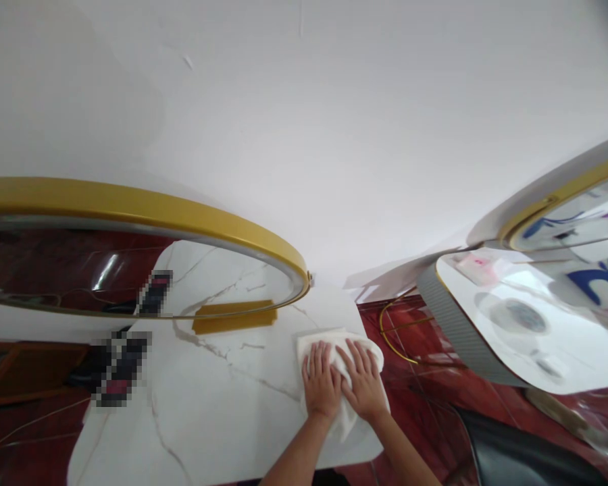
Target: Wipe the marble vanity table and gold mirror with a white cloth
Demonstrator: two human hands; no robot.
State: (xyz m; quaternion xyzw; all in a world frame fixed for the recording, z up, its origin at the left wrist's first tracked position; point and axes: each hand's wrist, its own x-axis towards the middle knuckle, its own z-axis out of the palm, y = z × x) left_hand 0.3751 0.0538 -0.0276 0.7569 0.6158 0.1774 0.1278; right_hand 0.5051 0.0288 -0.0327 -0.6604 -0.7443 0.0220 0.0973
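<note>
A white cloth point(343, 422) lies spread near the right end of a white marble-patterned tabletop point(223, 398). My left hand point(321, 381) rests flat on the cloth, its fingers stretched out and pointing toward the wall. Beside it, my right hand point(362, 381) also presses flat on the cloth with the fingers spread. The thumbs of both hands come close together. Some of the cloth is hidden under my palms.
A gold-framed oval mirror point(223, 233) stands over the table's back, with a gold base piece point(236, 320) below. To the right are a second white-topped table point(517, 358), another gold-framed mirror point(577, 185) and a black chair point(521, 449). The floor point(410, 418) is dark red.
</note>
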